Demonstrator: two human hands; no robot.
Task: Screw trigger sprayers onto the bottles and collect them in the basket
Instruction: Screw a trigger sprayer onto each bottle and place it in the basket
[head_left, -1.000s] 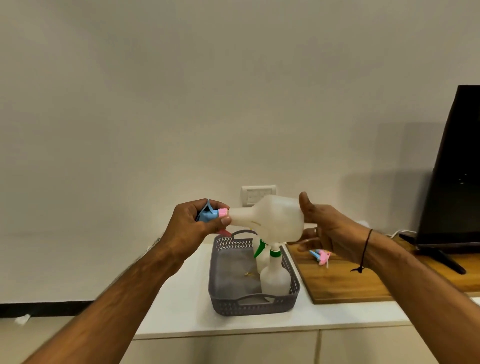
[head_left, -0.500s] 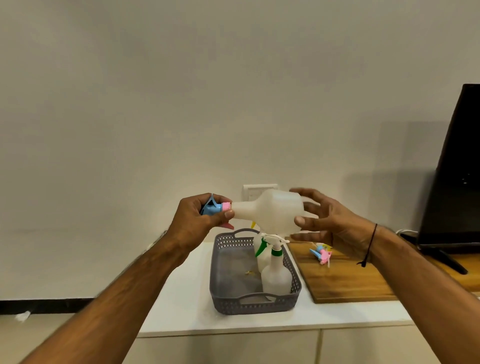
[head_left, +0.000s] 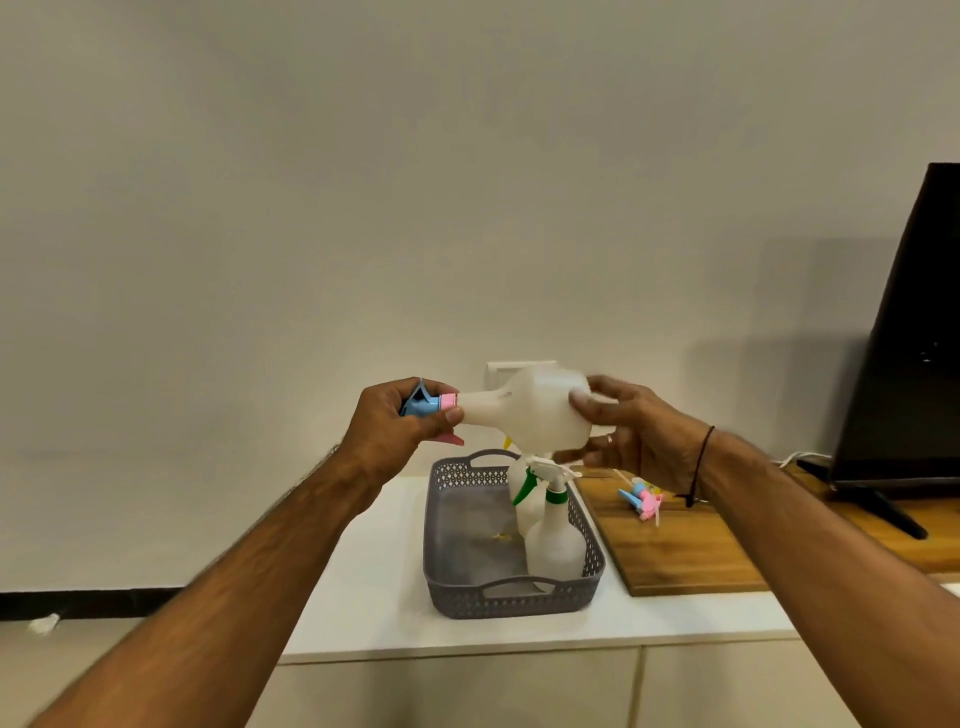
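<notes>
Above the grey basket (head_left: 511, 597), you hold a white plastic bottle (head_left: 535, 410) on its side in mid-air, neck pointing left and base pointing right. Your left hand (head_left: 400, 421) is curled round the blue and pink trigger sprayer (head_left: 423, 404) at the bottle's neck, thumb lying along the near side by the pink collar, fingers wrapped over the blue head; a pink trigger tip shows just below the thumb. Your right hand (head_left: 631, 434) cups the bottle's base, its fingers spread and bent round the far and near sides of the body, though they are blurred, so the exact grip is hard to read. A dark cord circles your right wrist. Both forearms reach in from the near corners and meet at the bottle.

Below it, the basket sits on the white countertop (head_left: 374, 587). Two white bottles stand upright in its right half: the near one (head_left: 553, 543) has a green collar and a white sprayer head, the far one (head_left: 522, 499) has a green trigger and is partly hidden behind the first. A small yellow piece lies on the basket floor. Right of the basket lies a wooden board (head_left: 685, 551), with a loose blue and pink sprayer (head_left: 641, 501) lying near its far edge. A dark screen (head_left: 909, 338) on a stand rises at the far right. A white wall socket (head_left: 501, 371) shows behind the held bottle, partly covered by it.
</notes>
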